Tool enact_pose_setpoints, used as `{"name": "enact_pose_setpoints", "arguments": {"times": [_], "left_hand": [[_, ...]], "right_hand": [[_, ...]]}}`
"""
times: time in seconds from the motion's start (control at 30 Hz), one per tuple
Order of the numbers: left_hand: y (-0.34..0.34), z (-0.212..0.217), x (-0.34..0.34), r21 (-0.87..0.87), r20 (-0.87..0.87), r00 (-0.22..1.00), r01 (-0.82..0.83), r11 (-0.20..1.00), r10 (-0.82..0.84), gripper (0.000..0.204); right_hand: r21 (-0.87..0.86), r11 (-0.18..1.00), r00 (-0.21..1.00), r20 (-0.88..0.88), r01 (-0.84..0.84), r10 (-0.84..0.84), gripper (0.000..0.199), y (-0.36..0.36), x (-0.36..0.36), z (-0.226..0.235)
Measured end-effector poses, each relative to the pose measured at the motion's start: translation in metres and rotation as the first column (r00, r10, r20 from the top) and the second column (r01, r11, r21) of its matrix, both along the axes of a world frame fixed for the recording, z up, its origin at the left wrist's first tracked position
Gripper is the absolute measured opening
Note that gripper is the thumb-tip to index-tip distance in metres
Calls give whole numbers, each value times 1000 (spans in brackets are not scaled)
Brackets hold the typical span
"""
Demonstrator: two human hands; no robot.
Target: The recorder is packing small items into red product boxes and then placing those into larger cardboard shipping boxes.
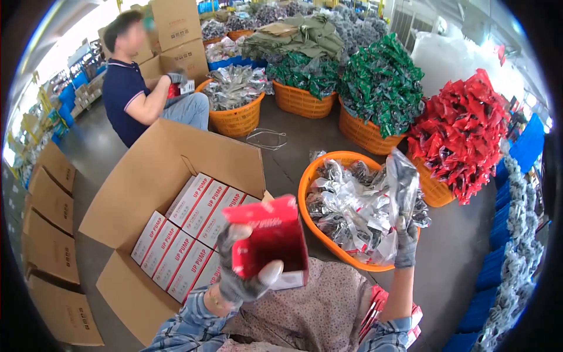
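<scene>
My left hand (245, 283), in a grey glove with bare-looking fingertips, grips a small red and white box (298, 249). Its top stands open toward me, and the red inside shows with nothing visible in it. My right hand (406, 245), also gloved, holds up a clear plastic bag (403, 182) with a greyish part inside, hard to make out. Below that bag is an orange basket (304, 202) heaped with similar bagged parts (355, 202). To the left, an open carton (126, 205) holds rows of closed white and red boxes (190, 258).
Flat red box pieces (378, 302) lie beside my cloth-covered lap (328, 305). Baskets with red bags (460, 135), green bags (381, 88) and clear bags (234, 88) stand beyond. A person (132, 97) sits far left. Flattened-looking cartons (53, 246) line the left.
</scene>
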State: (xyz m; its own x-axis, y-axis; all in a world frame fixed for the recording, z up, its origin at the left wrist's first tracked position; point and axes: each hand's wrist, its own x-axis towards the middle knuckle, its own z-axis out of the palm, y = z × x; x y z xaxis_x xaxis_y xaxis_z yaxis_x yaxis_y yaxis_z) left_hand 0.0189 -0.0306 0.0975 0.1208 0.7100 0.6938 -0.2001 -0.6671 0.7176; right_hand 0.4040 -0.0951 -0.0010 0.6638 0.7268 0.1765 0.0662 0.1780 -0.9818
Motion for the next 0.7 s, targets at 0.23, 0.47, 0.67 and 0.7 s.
{"name": "enact_pose_setpoints", "arguments": {"times": [0.23,0.47,0.67,0.7], "left_hand": [[-4,21,1,1,-56,996,-70,998,70,63],[-8,31,20,20,-41,998,-46,999,47,62],[-22,33,19,-66,160,974,172,983,-160,64],[-29,37,17,-94,205,964,191,977,-169,64]], "right_hand": [[129,986,990,-83,-104,115,18,-61,-77,101],[33,999,677,736,-27,-6,23,-112,-85,160],[-250,966,70,965,-58,254,20,-115,-150,268],[-185,981,-97,979,-57,179,17,-111,-157,276]]}}
